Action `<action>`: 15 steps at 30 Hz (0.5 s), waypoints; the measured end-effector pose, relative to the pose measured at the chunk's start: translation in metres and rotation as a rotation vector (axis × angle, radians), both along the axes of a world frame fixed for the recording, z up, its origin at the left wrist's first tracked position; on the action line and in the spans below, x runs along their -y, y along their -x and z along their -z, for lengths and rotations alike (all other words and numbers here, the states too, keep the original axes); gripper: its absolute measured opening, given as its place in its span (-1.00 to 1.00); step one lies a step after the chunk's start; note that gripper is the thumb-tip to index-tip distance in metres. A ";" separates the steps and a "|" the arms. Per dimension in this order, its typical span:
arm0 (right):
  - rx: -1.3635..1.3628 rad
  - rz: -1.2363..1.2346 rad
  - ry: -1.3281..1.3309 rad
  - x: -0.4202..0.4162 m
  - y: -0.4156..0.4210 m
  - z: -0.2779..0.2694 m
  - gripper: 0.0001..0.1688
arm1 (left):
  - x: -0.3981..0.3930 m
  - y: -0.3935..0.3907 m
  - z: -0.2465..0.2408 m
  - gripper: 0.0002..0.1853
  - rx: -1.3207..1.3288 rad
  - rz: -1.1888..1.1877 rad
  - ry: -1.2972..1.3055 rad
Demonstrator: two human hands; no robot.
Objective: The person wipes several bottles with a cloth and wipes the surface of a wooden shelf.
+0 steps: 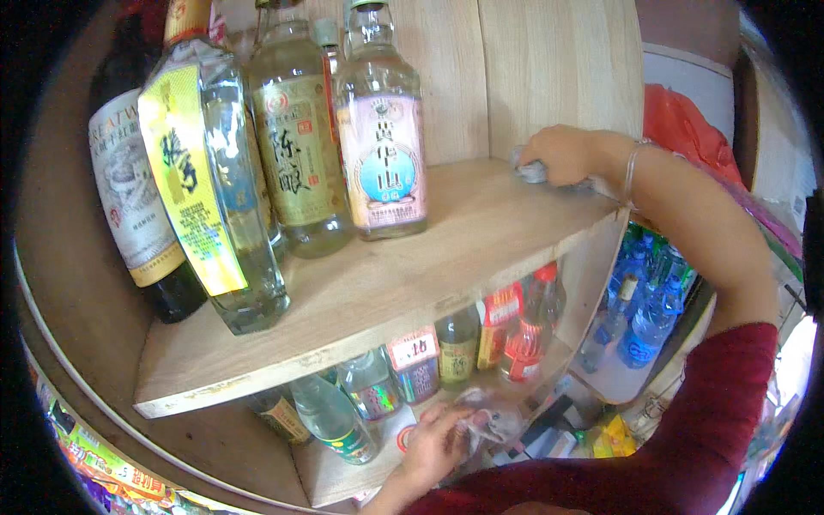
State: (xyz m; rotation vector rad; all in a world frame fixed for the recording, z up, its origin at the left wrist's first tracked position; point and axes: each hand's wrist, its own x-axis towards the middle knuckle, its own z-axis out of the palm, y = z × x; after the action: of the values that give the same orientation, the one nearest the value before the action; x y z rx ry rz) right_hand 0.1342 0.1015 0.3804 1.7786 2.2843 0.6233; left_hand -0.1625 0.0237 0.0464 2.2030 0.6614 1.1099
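Note:
My right hand (560, 154) reaches to the right end of the upper wooden shelf (450, 257), its fingers closed on a crumpled grey cloth (532, 171) pressed to the board near the back corner. Lower down, in front of the bottom shelf, my left hand (441, 444) grips a crumpled whitish cloth or piece of plastic (494, 421); which of the two cannot be told. On the upper shelf's left part stand a clear glass bottle with a pink and white label (383, 161), a bottle with a gold label (296, 154), a tall faceted bottle with a yellow label (193, 187) and a dark wine bottle (132, 187).
The lower shelf holds a green-labelled clear bottle (338, 425), a small box (412, 367) and a red-capped bottle (531, 328). Blue-labelled plastic bottles (644, 328) stand beyond the cabinet's right side. A red plastic bag (689, 129) lies behind my right arm.

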 end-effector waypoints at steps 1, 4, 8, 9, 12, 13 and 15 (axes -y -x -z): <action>-0.007 -0.005 0.003 0.013 -0.003 0.001 -0.50 | -0.001 0.000 0.002 -0.66 0.001 -0.011 -0.028; -0.047 0.001 0.035 0.051 -0.009 -0.003 -0.52 | 0.001 0.000 0.003 -0.69 0.029 -0.002 -0.027; -0.177 0.002 -0.015 0.092 0.007 -0.001 -0.52 | 0.002 -0.002 -0.001 -0.73 0.083 0.002 -0.044; -0.231 -0.027 -0.028 0.098 0.011 0.002 -0.52 | 0.002 -0.003 -0.002 -0.73 0.083 0.014 -0.043; -0.398 -0.127 -0.065 0.105 0.027 0.010 -0.53 | 0.002 -0.004 -0.004 -0.72 0.061 0.019 -0.026; -0.447 -0.223 -0.049 0.103 0.036 0.012 -0.52 | 0.002 -0.004 -0.005 -0.71 0.058 0.010 -0.034; -0.545 -0.412 -0.013 0.098 0.054 0.017 -0.51 | 0.002 -0.004 -0.004 -0.69 0.050 -0.003 -0.045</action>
State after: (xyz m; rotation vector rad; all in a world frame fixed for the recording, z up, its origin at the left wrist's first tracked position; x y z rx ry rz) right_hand 0.0801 0.0038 0.3634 1.6386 3.0586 0.2139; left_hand -0.1585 0.0216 0.0504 2.2051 0.6245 1.1882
